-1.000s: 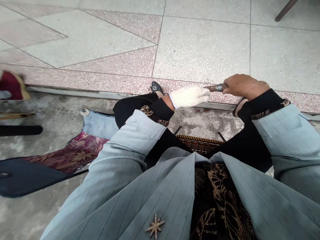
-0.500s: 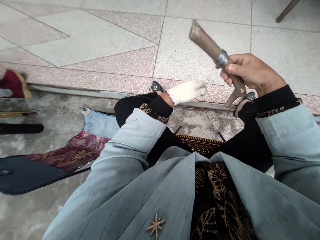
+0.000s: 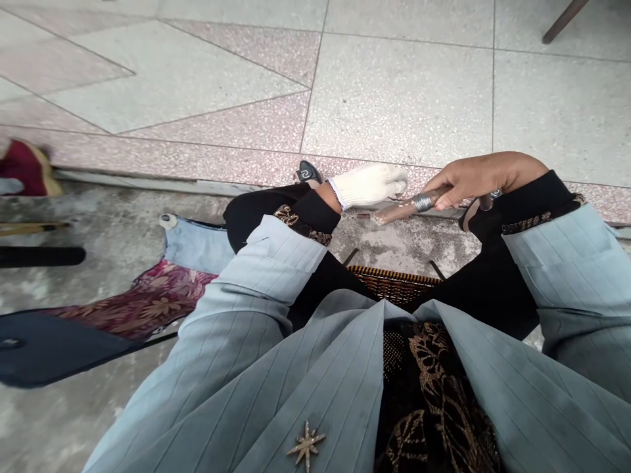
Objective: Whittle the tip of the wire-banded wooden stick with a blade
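My right hand [image 3: 480, 177] is bare and closed around a brown wooden handle with a metal band [image 3: 411, 205], which lies low and nearly level, its free end pointing left. My left hand [image 3: 371, 185], in a white knit glove, rests curled just left of that handle near the step edge [image 3: 148, 182]; what its fingers hold is hidden. Both hands are beyond my knees in black trousers. A woven rattan stool edge [image 3: 394, 284] shows between my legs.
Speckled terrazzo tiles [image 3: 394, 92] fill the far floor, with rough concrete [image 3: 98, 223] nearer. Patterned maroon and denim cloth pieces [image 3: 148, 299] lie at left. A dark red object [image 3: 24, 167] and a black strip [image 3: 42, 256] sit at the far left edge.
My right hand raised the handle upright half a second ago, then brought it down again beside the gloved left hand. The left hand stayed in place.
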Available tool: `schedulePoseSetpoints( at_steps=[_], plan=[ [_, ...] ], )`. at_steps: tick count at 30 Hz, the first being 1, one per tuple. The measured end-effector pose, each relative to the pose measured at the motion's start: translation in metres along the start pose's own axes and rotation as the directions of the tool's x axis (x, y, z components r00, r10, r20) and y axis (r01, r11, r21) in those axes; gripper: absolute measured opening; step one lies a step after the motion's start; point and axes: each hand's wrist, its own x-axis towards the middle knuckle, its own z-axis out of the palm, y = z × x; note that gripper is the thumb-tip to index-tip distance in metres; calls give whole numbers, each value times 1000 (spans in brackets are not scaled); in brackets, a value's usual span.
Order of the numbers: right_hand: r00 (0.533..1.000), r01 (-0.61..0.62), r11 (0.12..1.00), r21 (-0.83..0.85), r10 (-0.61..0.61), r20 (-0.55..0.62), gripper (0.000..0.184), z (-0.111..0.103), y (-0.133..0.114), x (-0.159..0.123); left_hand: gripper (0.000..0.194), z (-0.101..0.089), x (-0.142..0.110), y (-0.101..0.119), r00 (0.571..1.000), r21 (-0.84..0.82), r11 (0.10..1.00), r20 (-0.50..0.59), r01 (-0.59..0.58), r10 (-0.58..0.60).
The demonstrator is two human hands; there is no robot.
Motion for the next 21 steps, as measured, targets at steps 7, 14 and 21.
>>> schedulePoseSetpoints(
  at_steps=[7,14,21],
  plan=[
    [959,209,837,506,-74,-274,34,0,-17,-10,31,4,-1,6,1000,-146,989,-23,-6,2],
    [857,-56,939,339,219,-466,27,9,-22,13,35,8,5,11,997,-23,999,70,-38,39],
    [862,-434,866,-249,319,-394,20,9,-5,22,43,8,2,15,996,110,994,84,-18,8]
  ],
)
